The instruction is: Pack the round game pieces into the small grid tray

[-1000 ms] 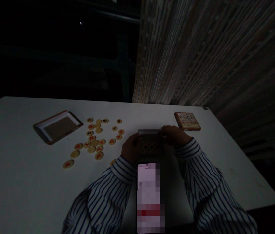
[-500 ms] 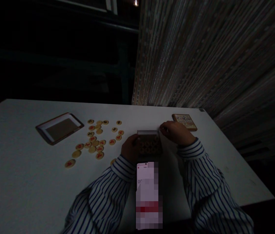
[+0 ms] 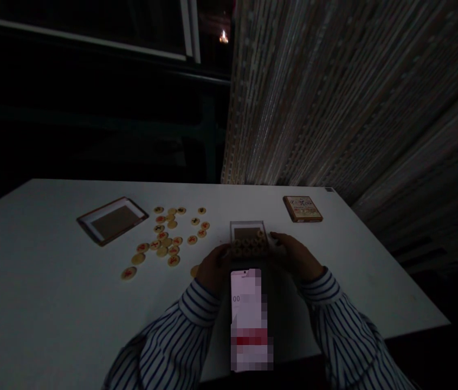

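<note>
Left hand point(image 3: 213, 268) at nine o'clock and right hand point(image 3: 297, 257) at three are holding one box point(image 3: 246, 232); one phone point(image 3: 246, 303) is lying at six.

Dimly lit indoor room, seemingly for sitting or leisure; whether home or café cannot be told. A plain white table point(image 3: 62, 309) fills the foreground, bearing round game pieces point(image 3: 173, 260) with red or dark characters and a lit phone point(image 3: 245, 309); a hanging curtain of fine strands point(image 3: 294, 97) borders its far side; beyond lie a pale, straight-edged frame point(image 3: 188, 32) and a small bright light point(image 3: 223, 38), the remainder in deep shadow.
</note>
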Tool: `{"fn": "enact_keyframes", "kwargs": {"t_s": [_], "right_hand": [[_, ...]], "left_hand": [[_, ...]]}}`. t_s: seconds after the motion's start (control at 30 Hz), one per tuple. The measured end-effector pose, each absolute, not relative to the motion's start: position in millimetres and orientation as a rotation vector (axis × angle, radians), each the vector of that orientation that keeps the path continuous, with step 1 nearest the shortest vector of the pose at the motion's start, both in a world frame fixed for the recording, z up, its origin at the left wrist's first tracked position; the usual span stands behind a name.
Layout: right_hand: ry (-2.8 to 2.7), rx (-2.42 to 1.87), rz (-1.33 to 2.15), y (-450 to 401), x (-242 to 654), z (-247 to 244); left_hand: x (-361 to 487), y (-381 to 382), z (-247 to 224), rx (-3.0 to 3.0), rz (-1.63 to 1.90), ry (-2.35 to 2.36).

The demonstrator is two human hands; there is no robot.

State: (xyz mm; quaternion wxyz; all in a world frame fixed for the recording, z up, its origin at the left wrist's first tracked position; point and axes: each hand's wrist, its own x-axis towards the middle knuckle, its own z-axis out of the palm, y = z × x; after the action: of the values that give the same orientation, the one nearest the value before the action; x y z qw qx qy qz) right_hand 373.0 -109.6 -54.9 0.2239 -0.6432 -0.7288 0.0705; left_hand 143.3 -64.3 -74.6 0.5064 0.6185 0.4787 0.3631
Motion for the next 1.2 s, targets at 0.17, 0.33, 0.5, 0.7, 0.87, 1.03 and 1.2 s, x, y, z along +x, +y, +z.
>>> {"fn": "enact_keyframes", "kwargs": {"t_s": [0.17,0.33,0.5,0.7,0.87,1.03,1.2], "right_hand": [[-1.988,-1.913,0.198,-115.2,361.9,-62.8],[-2.012,-1.970,0.246,-110.2,352.4,-56.4],[-2.060,-1.948,0.333,-107.6,347.9,-48.6],[-2.072,-1.860,0.320,-106.3,345.7,-46.0],[-2.075,-1.780,0.341,-104.2,346.6,-49.6],[-2.024,-1.716,0.375,-102.6,348.4,-55.9],[-1.938,-1.736,0.413,-105.1,351.6,-63.2]], "left_hand": [[144.5,-69.9,-77.8,1.502,0.851,1.112],[145.2,-73.7,-81.0,1.484,0.887,1.113],[146.3,-74.5,-87.0,1.510,0.860,1.164],[147.4,-76.6,-80.0,1.509,0.851,1.146],[145.0,-76.9,-75.0,1.542,0.834,1.127],[146.3,-76.3,-80.6,1.564,0.875,1.163],[147.8,-80.5,-76.6,1.523,0.962,1.191]]}}
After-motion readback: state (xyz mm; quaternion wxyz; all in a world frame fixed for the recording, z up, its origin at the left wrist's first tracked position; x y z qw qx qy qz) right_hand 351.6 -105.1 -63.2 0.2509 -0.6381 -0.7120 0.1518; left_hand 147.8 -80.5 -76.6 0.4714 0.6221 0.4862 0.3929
